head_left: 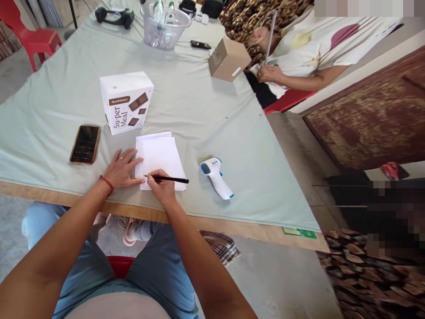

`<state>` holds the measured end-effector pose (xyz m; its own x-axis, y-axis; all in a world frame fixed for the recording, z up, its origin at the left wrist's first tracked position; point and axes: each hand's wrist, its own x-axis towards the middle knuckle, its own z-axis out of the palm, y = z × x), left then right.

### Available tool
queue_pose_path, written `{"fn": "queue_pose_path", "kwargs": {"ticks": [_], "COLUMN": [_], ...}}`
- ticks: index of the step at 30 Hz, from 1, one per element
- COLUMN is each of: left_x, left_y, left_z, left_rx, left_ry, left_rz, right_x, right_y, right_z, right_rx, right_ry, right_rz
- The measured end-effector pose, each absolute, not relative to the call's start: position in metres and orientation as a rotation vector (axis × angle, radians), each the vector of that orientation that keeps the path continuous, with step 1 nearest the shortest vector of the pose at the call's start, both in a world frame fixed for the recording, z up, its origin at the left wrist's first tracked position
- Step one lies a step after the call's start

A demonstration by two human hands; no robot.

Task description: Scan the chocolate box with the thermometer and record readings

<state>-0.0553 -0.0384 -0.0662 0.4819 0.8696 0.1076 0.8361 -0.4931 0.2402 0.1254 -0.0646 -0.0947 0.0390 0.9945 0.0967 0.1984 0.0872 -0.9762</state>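
Observation:
Near the front edge of the table lies a small stack of white paper point(161, 153), with rows of writing along its left side. My left hand point(123, 170) rests flat with fingers spread, its fingertips on the paper's left margin. A black pen point(174, 179) is pinched in my right hand point(162, 188), its tip on the sheet close to my left thumb. Behind the paper stands a white Su-per Meal box point(128, 104). A phone in an orange-brown case point(85, 144) lies left of my left hand. To the right of the paper is a white and blue infrared thermometer point(216, 177).
A clear plastic basin point(166, 31) with bottles stands at the far end, beside a black handset-like object point(114, 17). A cardboard box point(229, 60) sits at the right edge, near a seated person point(318, 48). A dark slim object point(200, 44) lies behind it.

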Motion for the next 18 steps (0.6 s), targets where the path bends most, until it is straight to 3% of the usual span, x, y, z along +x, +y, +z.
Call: {"fn": "queue_pose_path", "kwargs": {"ticks": [18], "left_x": [-0.0544], "left_y": [-0.0385], "left_z": [-0.0653], "left_rx": [2.544], "left_ry": [1.483], "left_rz": [0.338], "right_x": [0.1274], "right_y": [-0.0647], "right_z": [-0.1008], "right_rx": [-1.312], "right_ry": [-1.404], "right_rz": [0.986]}}
